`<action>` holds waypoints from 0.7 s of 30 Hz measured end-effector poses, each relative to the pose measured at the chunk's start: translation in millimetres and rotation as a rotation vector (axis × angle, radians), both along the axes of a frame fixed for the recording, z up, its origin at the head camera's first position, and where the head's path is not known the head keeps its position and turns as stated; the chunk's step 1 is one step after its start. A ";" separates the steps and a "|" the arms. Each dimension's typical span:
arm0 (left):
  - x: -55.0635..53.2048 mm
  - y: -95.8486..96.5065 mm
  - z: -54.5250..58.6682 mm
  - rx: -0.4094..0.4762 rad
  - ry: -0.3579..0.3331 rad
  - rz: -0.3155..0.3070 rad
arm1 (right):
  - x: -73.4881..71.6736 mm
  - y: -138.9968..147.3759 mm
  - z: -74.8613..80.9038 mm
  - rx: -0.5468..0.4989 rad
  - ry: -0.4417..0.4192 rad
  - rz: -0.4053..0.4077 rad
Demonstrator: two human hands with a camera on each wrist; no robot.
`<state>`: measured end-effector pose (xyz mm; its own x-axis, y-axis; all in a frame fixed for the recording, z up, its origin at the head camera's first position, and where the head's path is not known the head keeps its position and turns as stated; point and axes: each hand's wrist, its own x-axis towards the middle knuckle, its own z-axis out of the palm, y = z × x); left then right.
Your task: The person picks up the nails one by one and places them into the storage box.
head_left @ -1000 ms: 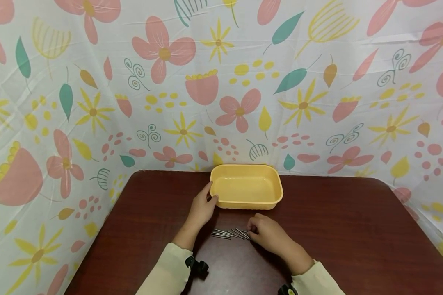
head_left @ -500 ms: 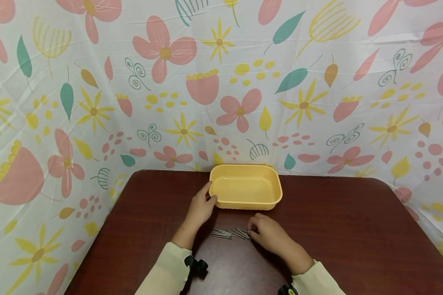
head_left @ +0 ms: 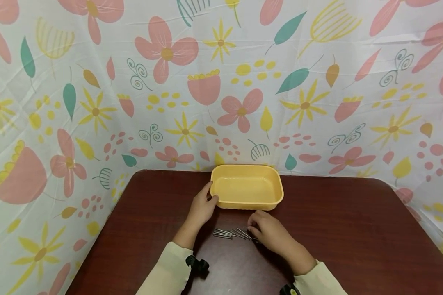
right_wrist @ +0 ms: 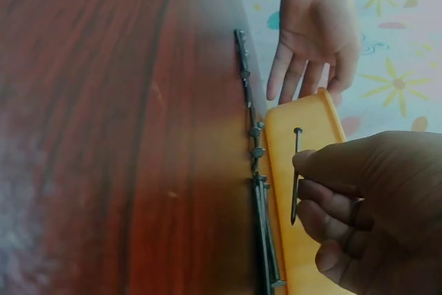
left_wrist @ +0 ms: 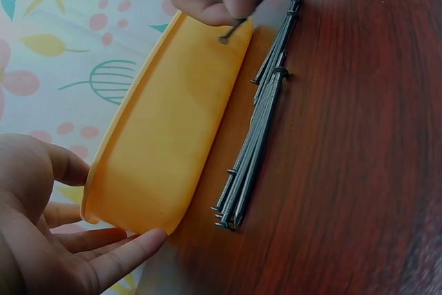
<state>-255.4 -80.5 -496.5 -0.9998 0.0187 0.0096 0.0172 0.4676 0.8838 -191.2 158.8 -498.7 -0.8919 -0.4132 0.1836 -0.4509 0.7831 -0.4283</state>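
My left hand (head_left: 202,207) rests at the left end of a yellow plastic tray (head_left: 246,204), its thumb at the rim. In the left wrist view its extended fingers (left_wrist: 131,257) lie along the tray's end wall. My right hand (head_left: 271,231) pinches a single nail (right_wrist: 295,177) between thumb and fingertips, in front of the tray. The nail's flat head and pointed end both show in the right wrist view. Several loose nails (head_left: 223,233) lie in a row on the table, just left of the right hand and in front of the tray.
The dark reddish-brown table (head_left: 339,221) extends to both sides. Behind it hangs a white cloth (head_left: 240,151) with a flower print, close to the tray's back rim. Black wrist cameras (head_left: 197,265) sit at the cuffs of the light sleeves.
The right hand has risen slightly from the row with a nail pinched in it. A nail at the row's right end now shows below that hand. The left hand stays at the tray.
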 end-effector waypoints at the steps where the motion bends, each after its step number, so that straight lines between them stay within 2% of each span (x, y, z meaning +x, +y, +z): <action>1: -0.2 0.2 0.5 0.002 0.000 -0.001 | 0.0 0.2 1.0 -0.007 0.006 -0.002; 8: -0.7 0.6 3.6 0.007 0.000 -0.001 | 0.0 2.3 9.4 -0.032 0.022 -0.012; 21: 0.3 0.2 -1.2 0.001 0.004 -0.003 | -3.9 10.2 18.1 -0.136 0.083 -0.051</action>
